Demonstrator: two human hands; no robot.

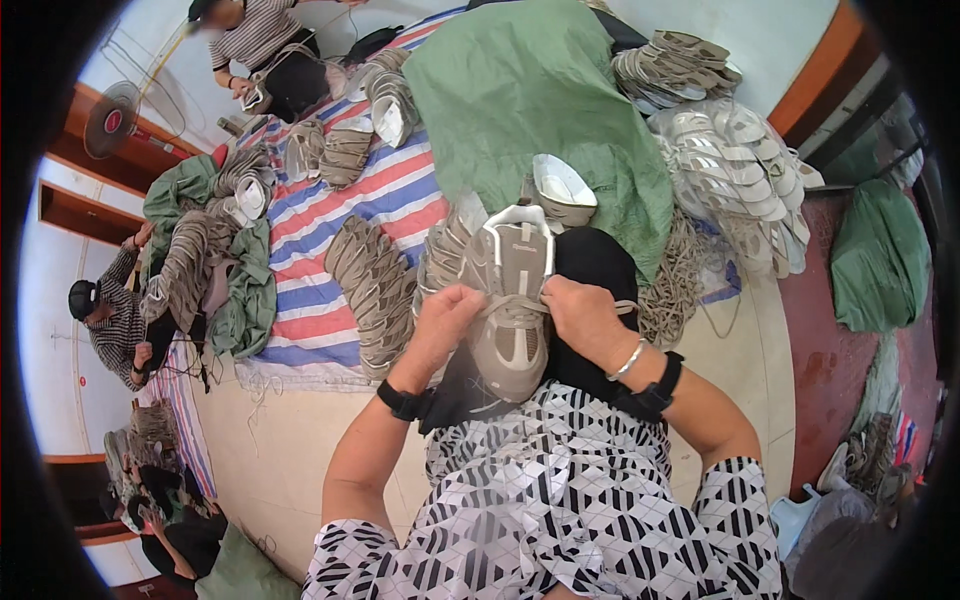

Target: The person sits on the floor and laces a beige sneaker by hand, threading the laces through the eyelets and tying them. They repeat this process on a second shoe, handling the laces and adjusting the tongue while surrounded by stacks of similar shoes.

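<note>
A taupe and white sneaker upper [517, 362] lies on my lap, its toe toward me and its tongue pointing away. Across its middle runs a flat taupe shoelace [516, 309], drawn sideways between both hands. My left hand [449, 315] pinches the lace at the upper's left edge. On the other side, my right hand [588, 318] is closed on the lace too, and a loose length sticks out beyond its knuckles. Just past the tongue sits another upper with a white lining [563, 188]. The lace tips inside my fingers are hidden.
Stacked uppers [372, 290] stand on the striped sheet [312, 232] at front left. A green tarp [540, 90] covers a heap ahead. Bundled laces [668, 300] and bagged uppers [735, 170] lie to the right. Co-workers [110, 310] sit along the left, near a fan [112, 120].
</note>
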